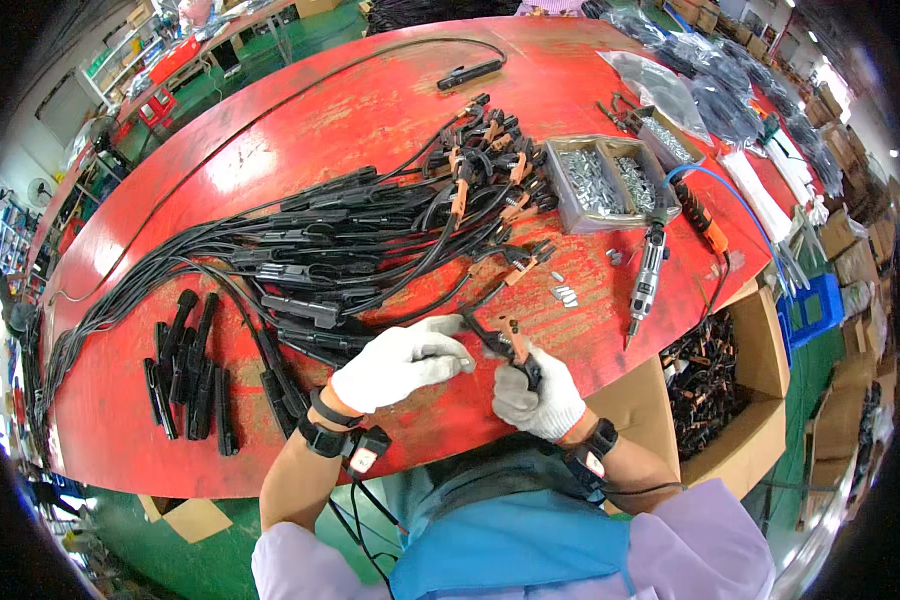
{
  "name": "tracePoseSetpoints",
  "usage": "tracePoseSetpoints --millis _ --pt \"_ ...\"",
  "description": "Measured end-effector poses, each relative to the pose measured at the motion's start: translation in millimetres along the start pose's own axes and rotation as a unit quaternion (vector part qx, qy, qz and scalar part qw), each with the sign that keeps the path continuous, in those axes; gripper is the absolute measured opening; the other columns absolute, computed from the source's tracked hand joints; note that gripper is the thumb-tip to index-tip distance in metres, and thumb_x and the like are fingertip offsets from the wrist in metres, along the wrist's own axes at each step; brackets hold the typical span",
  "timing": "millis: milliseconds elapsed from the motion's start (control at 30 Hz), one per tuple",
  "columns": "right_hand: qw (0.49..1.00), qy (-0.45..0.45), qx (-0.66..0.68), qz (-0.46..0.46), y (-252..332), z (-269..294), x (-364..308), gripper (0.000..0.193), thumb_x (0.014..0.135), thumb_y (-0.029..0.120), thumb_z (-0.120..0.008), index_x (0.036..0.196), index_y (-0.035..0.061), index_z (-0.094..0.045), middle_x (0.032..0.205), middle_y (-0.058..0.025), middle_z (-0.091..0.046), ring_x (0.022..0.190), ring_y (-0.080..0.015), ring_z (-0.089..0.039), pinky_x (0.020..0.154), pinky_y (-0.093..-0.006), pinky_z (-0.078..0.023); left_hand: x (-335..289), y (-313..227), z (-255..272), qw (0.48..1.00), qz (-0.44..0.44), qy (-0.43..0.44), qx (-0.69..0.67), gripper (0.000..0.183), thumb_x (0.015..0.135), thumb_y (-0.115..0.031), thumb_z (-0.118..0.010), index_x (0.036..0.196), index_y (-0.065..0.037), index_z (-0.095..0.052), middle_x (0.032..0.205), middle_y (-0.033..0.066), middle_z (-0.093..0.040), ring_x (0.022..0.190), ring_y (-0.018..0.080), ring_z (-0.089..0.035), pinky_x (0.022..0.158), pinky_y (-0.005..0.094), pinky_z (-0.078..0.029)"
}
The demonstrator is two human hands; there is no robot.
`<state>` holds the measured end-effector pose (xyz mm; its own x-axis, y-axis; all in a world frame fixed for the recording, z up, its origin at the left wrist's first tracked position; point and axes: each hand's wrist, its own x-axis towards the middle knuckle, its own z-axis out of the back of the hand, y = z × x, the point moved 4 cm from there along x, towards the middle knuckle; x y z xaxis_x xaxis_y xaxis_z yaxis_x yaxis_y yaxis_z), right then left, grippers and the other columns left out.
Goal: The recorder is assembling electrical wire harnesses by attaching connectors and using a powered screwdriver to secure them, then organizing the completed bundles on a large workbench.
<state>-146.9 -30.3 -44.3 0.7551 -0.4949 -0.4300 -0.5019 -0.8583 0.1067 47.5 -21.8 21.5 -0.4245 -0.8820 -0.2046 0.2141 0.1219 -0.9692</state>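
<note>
My right hand (540, 398), in a white glove, is closed around a black clamp with a copper-coloured jaw (516, 342). A black piece reaches from the clamp toward my other hand. My left hand (402, 366), also gloved, is beside it with the fingers bent together; whatever they pinch is too small or hidden to make out. Just beyond both hands is a heap of black cables (410, 225) with black handles and copper-coloured clamp ends. A few small metal pieces (565, 295) lie on the red table (450, 440) near the clamp.
A divided bin (580, 215) of metal fasteners stands at the right, near a silver power screwdriver (648, 280) and an orange-black tool (705, 218). Loose black handles (185, 375) lie at left. Beside the table's right edge, an open carton (760, 430) contains clamp parts; a blue crate (812, 312) is beyond.
</note>
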Motion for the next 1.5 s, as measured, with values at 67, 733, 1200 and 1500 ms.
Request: tracePoseSetpoints --millis 67,733,1200,1500 --pt "0.998 0.042 -0.004 -0.038 -12 9 6 0.051 0.103 0.049 -0.036 0.106 0.0024 -0.058 0.051 -0.0003 -0.038 0.038 -0.0144 -0.036 0.040 -0.0296 -0.030 1 2 3 0.999 -0.022 -0.001 -0.034 0.025 0.092 -0.015 -0.062 0.110 0.001 -0.069 0.136 0.0181 -0.054 0.119 0.0235 -0.056 0.095 0.0339 -0.048" --pt "0.577 -0.064 -0.760 0.293 35 -40 -8 0.024 0.100 0.022 -0.049 0.107 0.0023 -0.062 0.100 -0.0178 -0.065 0.093 -0.0374 -0.065 0.081 -0.0410 -0.052 7 14 -6 0.998 0.017 -0.042 -0.039 0.027 0.095 -0.011 -0.060 0.117 0.003 -0.065 0.098 0.0036 -0.068 0.078 0.0083 -0.057 0.072 0.0251 -0.050" --pt "0.705 -0.104 -0.663 0.228 39 -17 2 0.022 0.100 0.022 -0.053 0.108 0.0021 -0.059 0.087 -0.0149 -0.065 0.080 -0.0227 -0.066 0.072 -0.0364 -0.051 9 6 -8 0.999 -0.003 -0.046 -0.023 0.024 0.094 -0.013 -0.060 0.103 0.008 -0.069 0.118 0.0127 -0.064 0.088 0.0129 -0.060 0.080 0.0276 -0.050" --pt "0.719 -0.086 -0.642 0.252 36 -19 1 0.023 0.098 0.023 -0.056 0.107 0.0019 -0.059 0.084 -0.0127 -0.064 0.077 -0.0189 -0.063 0.071 -0.0334 -0.050 4 6 -9 0.999 -0.001 -0.044 -0.027 0.025 0.095 -0.015 -0.061 0.104 0.008 -0.069 0.119 0.0131 -0.063 0.088 0.0139 -0.060 0.080 0.0278 -0.050"
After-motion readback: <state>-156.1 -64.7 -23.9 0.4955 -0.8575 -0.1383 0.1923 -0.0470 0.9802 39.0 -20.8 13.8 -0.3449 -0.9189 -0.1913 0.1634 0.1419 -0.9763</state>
